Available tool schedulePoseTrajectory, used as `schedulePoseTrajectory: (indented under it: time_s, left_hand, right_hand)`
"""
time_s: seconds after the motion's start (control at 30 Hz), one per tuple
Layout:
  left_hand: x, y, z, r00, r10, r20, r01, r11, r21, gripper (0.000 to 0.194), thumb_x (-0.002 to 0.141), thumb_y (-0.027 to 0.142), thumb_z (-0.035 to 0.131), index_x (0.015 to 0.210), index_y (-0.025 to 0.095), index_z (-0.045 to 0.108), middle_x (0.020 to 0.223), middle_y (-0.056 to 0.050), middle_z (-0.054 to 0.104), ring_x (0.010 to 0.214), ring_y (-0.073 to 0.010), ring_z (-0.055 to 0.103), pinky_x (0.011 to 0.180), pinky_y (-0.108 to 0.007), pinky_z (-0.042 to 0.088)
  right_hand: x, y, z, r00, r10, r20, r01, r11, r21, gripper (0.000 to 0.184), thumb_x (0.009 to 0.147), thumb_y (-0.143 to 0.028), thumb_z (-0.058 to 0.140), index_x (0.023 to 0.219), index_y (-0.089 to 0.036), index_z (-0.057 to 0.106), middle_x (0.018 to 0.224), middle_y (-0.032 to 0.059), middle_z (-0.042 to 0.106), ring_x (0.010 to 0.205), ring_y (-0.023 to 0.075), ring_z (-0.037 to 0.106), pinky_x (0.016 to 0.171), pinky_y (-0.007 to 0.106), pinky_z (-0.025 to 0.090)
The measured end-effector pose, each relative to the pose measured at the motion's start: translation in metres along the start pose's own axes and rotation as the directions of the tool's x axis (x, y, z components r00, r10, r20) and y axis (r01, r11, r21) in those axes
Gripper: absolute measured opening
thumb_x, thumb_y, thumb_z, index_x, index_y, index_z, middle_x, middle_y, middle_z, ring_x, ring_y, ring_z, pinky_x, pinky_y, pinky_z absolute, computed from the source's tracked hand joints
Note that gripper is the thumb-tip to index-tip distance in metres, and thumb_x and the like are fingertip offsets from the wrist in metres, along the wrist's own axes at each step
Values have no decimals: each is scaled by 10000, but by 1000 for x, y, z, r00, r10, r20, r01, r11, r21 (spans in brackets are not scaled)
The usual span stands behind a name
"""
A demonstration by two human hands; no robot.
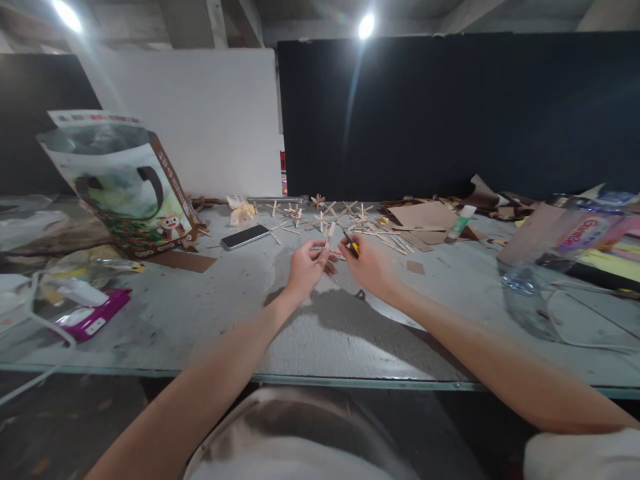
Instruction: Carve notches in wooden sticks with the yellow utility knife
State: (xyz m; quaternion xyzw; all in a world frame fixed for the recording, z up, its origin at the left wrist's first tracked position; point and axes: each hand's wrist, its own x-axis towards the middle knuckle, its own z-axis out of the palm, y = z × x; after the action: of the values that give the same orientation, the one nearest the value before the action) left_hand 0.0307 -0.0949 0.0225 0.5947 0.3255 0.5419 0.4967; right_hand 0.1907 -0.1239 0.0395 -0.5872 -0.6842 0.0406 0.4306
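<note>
My left hand point(306, 268) is closed on a thin, pale wooden stick point(331, 232), which points up and away from the fingers. Close beside it, my right hand point(373, 268) grips a yellow-and-black craft knife point(355, 247) with its dark tip toward the upper left. A small red-and-white strip point(334, 251) shows between the two hands; which hand has it I cannot tell. Just beyond the hands, several wooden sticks point(393, 241) lie loose, and others are joined into small crossed shapes point(296, 217).
A black phone point(245, 237) lies left of the sticks. Behind it stands a large printed bag point(130, 193). A purple device point(93, 317) with a white cable is at far left. Cardboard pieces point(423, 217), a glue tube point(461, 222) and a clear plastic bottle point(530, 293) are on the right.
</note>
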Motion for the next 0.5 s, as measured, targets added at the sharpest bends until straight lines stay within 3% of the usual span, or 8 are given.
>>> schedulePoseTrajectory:
  time_s: [0.13,0.23,0.33,0.5]
  left_hand:
    - [-1,1,0,1000,0,0,0,998,56,369,855,486,811,939,156,669,687,-30,731,444,-111,616,465,-237,473]
    - [-2,2,1,1000,-5,5,5,997,83,346,850,475,812,894,155,688,662,-22,708,447,-107,606,466,-231,458]
    - [-2,2,1,1000,-5,17,3,995,99,281,863,418,794,862,153,701,643,-14,687,452,-107,595,484,-240,456]
    - [-1,2,-1,1000,18,19,-20,997,80,226,865,360,774,851,146,703,636,-22,686,465,-123,595,502,-269,459]
  right_hand:
    - [5,7,-8,995,27,-92,-34,997,-74,327,1013,-490,512,791,-254,558,721,97,662,646,246,573,603,333,300]
    - [8,9,-13,990,18,-143,-17,1000,10,254,986,-466,539,953,-229,622,757,72,673,651,234,573,632,322,334]
    - [10,6,-17,995,8,-97,2,995,102,299,929,-468,603,1083,-217,653,700,20,642,590,208,540,627,318,355]
    - [12,5,-16,999,20,-25,-16,988,157,268,868,-491,639,860,-223,649,618,0,585,559,181,501,597,317,343]
